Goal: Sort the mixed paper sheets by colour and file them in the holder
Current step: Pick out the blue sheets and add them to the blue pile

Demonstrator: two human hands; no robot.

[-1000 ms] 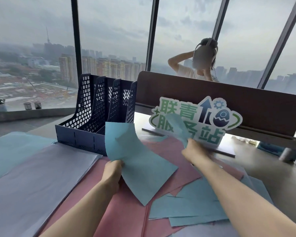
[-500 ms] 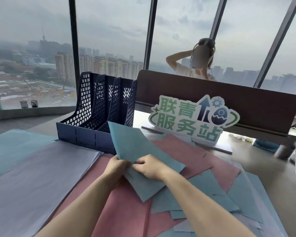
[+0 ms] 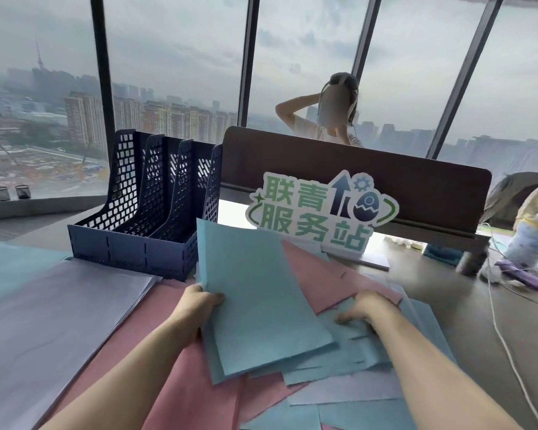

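Near the desk's (image 3: 432, 305) front edge, left hand (image 3: 196, 308) gripping blue sheets (image 3: 258, 299); right hand (image 3: 365, 310) fingers curled, pressing loose blue paper (image 3: 348, 352).

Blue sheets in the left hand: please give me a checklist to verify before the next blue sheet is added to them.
1. Left hand grips the blue stack at its edge: ok.
2. Held stack shows blue only: ok for the visible faces, hidden ones cannot tell.
3. Right hand touches a loose blue sheet: ok; whether it takes one sheet only: cannot tell.
4. Stack edges aligned: not ok, sheets are fanned.
5. Holder slots free of paper: ok.
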